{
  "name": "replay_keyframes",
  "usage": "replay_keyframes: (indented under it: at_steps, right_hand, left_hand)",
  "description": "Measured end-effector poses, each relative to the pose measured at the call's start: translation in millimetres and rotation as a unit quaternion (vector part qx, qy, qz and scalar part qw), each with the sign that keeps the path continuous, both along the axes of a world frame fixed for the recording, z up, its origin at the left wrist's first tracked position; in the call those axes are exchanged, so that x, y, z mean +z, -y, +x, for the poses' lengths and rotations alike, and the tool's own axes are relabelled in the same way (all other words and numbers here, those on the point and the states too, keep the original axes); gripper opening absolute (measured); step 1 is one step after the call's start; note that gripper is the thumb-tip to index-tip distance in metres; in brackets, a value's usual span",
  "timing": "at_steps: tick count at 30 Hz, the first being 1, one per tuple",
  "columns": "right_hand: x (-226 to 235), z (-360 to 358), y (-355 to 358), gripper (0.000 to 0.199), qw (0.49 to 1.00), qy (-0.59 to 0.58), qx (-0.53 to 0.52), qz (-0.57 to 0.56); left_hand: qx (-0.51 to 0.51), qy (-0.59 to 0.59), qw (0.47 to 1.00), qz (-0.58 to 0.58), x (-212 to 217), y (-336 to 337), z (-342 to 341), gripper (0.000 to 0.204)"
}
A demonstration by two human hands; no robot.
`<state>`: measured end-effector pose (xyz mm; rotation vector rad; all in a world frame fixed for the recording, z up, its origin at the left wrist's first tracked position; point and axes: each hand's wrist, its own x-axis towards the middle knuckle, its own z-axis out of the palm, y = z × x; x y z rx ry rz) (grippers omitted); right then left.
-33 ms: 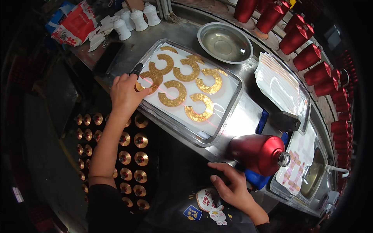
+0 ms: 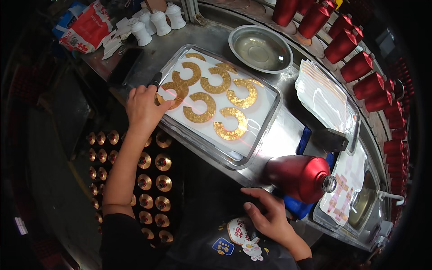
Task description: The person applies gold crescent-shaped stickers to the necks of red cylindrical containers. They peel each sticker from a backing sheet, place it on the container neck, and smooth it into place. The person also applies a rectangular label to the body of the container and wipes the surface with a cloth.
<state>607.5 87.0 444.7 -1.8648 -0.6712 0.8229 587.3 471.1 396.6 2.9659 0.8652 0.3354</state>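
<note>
Several gold C-shaped decals [image 2: 199, 108] lie on a white sheet [image 2: 184, 127] in a shallow metal tray [image 2: 276, 103]. My left hand [image 2: 145, 108] is at the tray's left edge, thumb and fingers closed around the margin of the leftmost gold decal [image 2: 180, 91]. A black sleeve-like cover [image 2: 155, 79] shows at one fingertip; the grip is partly hidden. My right hand [image 2: 269, 218] is low in front of my dark apron, empty, with fingers apart. Just above it a shiny red bottle [image 2: 294, 177] lies on its side, its neck pointing right, beside a blue cloth [image 2: 297, 208].
Behind the tray stands a metal bowl [image 2: 260, 48] of liquid. A second tray [image 2: 355, 135] of sheets and a sink [image 2: 365, 198] are at right. Red bottles [image 2: 340, 46] line the curved far side. White bottles [image 2: 160, 23] stand far left; gold-collared pieces [image 2: 144, 181] sit below the bench.
My left hand has shifted very slightly left and up. The right hand, decals and red bottle look unchanged.
</note>
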Motion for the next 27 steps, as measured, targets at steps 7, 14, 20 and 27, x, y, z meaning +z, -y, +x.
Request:
replay_keyframes:
  at_steps: [7, 14, 20, 27]
  right_hand:
    - [-6, -1, 0, 0.035, 0.999, 0.014, -0.005, 0.029]
    - [-6, -3, 6, 0.032, 1.000, -0.019, -0.015, 0.006]
    - [-2, 0, 14, 0.033, 1.000, 0.015, -0.004, 0.000]
    - [16, 8, 34, 0.031, 0.991, 0.107, 0.063, 0.051]
  left_hand:
    - [-0.012, 0.097, 0.995, -0.001, 4, 26, -11, 0.038]
    - [-0.114, 0.150, 0.958, -0.216, -16, 85, 1, 0.026]
    - [-0.107, 0.153, 0.955, -0.231, -19, 83, 12, 0.022]
    - [-0.112, 0.148, 0.941, -0.283, -28, 99, 8, 0.021]
